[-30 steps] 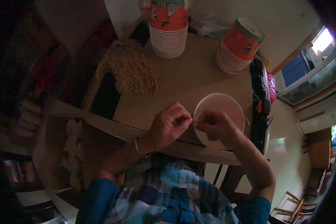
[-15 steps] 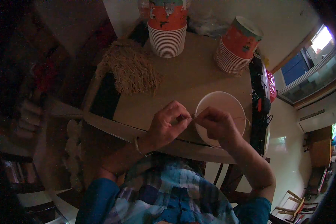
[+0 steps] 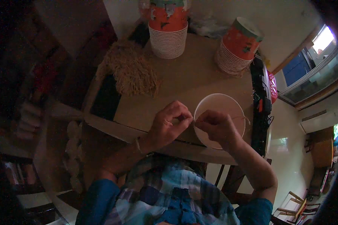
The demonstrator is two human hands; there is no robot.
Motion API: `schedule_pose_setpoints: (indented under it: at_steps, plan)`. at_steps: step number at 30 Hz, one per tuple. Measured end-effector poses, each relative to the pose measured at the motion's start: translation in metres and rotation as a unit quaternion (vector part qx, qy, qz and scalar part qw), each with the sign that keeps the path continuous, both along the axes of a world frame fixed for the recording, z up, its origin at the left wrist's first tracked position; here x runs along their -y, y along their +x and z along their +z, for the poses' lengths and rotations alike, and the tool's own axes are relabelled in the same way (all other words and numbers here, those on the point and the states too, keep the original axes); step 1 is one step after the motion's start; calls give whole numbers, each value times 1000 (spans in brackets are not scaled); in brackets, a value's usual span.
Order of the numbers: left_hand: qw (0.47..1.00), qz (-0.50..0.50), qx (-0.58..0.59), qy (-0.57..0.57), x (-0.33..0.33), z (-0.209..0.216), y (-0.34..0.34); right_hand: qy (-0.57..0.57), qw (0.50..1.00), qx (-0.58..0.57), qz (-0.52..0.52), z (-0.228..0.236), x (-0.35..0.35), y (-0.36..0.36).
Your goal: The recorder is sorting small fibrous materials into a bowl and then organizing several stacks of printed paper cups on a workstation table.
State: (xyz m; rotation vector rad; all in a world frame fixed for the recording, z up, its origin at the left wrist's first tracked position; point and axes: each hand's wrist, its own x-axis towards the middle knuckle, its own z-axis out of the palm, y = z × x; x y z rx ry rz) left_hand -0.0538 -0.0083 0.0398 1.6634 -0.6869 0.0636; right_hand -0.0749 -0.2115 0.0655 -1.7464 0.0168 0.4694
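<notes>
A white paper bucket (image 3: 236,104) with an open round mouth stands near the table's front edge. At the left side of its rim my left hand (image 3: 171,122) is closed in a fingertip pinch. My right hand (image 3: 218,129) pinches over the bucket's mouth, its fingertips close to the left ones. A thin tan strand of twine (image 3: 244,117) runs from behind my right hand across to the right rim, with its end hanging there. The piece between my fingertips is very small and mostly hidden; it looks like the same twine.
A bundle of tan twine strands (image 3: 133,71) lies on the cardboard-covered table (image 3: 191,71) at left. Behind stand two upside-down stacks of orange-and-white paper buckets (image 3: 168,43) (image 3: 236,50); strands hang about the right stack's rims. Dark items (image 3: 262,103) line the right edge.
My fingertips have drawn slightly apart at the rim. The bucket has shifted a little to the left. Both hands keep their pinch.
</notes>
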Motion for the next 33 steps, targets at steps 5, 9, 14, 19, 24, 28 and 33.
schedule_pose_setpoints:
  at_steps: [5,9,14,19,24,28,33]
  plan:
    - [999,26,-11,16,8,-3,3,-23,1000,15,-10,-1,-1,-1]
    - [989,112,-78,-53,11,-12,2,16,999,-39,-32,1,-2,-3]
    - [992,124,7,-9,-2,-16,0,35,995,-80,-49,5,-1,-4]
    - [994,91,60,14,8,-14,-15,38,995,-83,-34,3,-1,-5]
    - [994,99,41,24,16,-9,-17,35,998,22,-44,-4,-3,-7]
    - [995,88,41,23,18,-18,-12,9,999,34,-39,-3,-5,-8]
    - [996,71,-58,-5,19,-18,-12,-7,996,80,-30,-11,-3,-8]
